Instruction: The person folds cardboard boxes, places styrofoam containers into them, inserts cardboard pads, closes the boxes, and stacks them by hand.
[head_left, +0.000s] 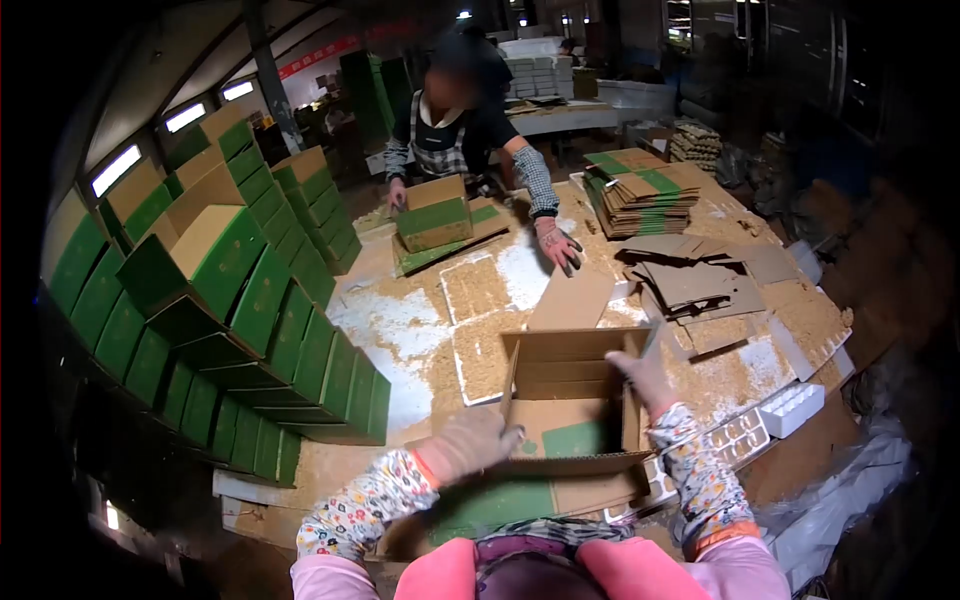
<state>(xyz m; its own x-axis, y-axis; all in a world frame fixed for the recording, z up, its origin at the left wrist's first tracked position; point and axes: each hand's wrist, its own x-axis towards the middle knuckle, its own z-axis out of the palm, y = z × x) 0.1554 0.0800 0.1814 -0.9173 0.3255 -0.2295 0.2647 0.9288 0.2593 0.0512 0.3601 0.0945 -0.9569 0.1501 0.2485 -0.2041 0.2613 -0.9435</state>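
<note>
Two opposite walls of an open box (565, 375) are gripped, the left by the left hand (465, 442) near the front corner, the right by the right hand (640, 378) farther back; its mouth is turned upward at the near side of the worktop (400, 360). By this staggered hold, it seems, the walls are kept upright and square, and the inside is left in view. Just beyond the box, a brown panel (572, 298) is lying at a slant, and a co-worker's hand (558, 243) is placed at its far end, so the space ahead appears partly blocked. Farther off, a smaller green-banded box (435, 215) is steadied by that person's other hand (398, 192) on top of flat cardboard (480, 232). To the right, flattened cartons (645, 195) are piled neatly, probably so that they can be lifted singly, while loose cardboard pieces (700, 290) are strewn nearer, by which sideways room seems narrowed. A white tray (795, 408) is set at the right edge. On the left, green boxes (300, 340) are stacked in close rows, by which that side is walled off.
</note>
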